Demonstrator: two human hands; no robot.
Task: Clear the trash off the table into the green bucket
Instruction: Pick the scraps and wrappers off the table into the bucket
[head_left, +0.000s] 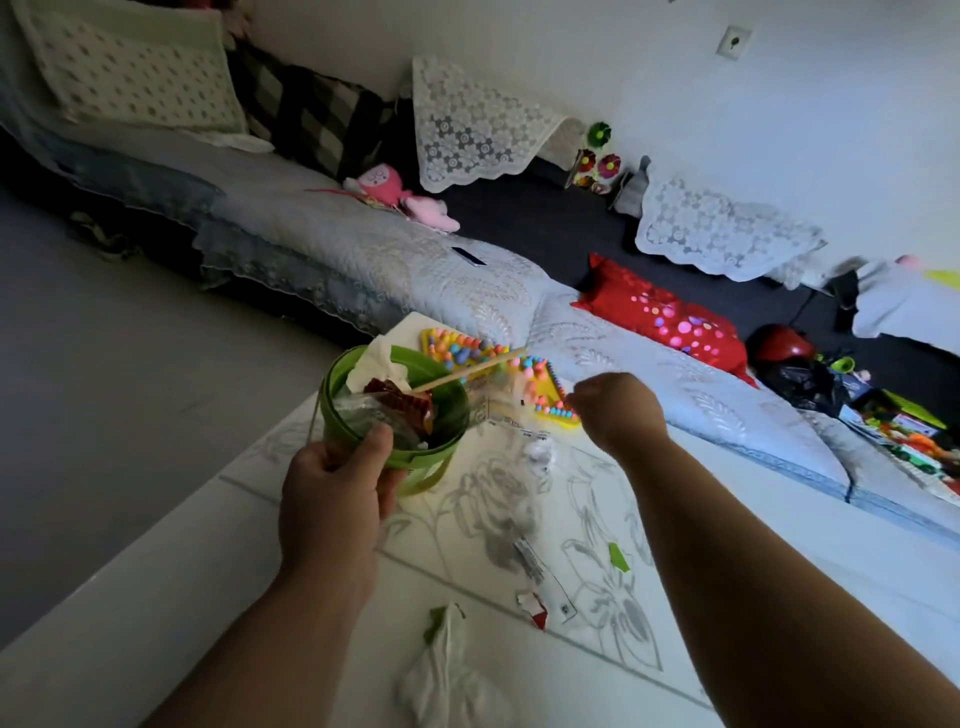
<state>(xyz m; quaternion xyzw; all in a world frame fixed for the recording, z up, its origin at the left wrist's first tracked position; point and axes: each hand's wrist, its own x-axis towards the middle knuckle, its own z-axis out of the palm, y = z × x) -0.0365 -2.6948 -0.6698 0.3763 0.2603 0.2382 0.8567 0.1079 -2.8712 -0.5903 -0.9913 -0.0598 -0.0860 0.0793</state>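
From my head camera, my left hand (332, 488) fingers grasp the near rim of the green bucket (400, 410), thumb inside it. In the bucket beyond my thumb lie a tissue (379, 364), a red wrapper (405, 402) and a stick (467, 370). My right hand (618, 410) fingers are clenched; I cannot tell what they pinch. Scraps (535, 605) and a crumpled tissue (447, 670) lie on the table (156, 597) nearer me than my fingers.
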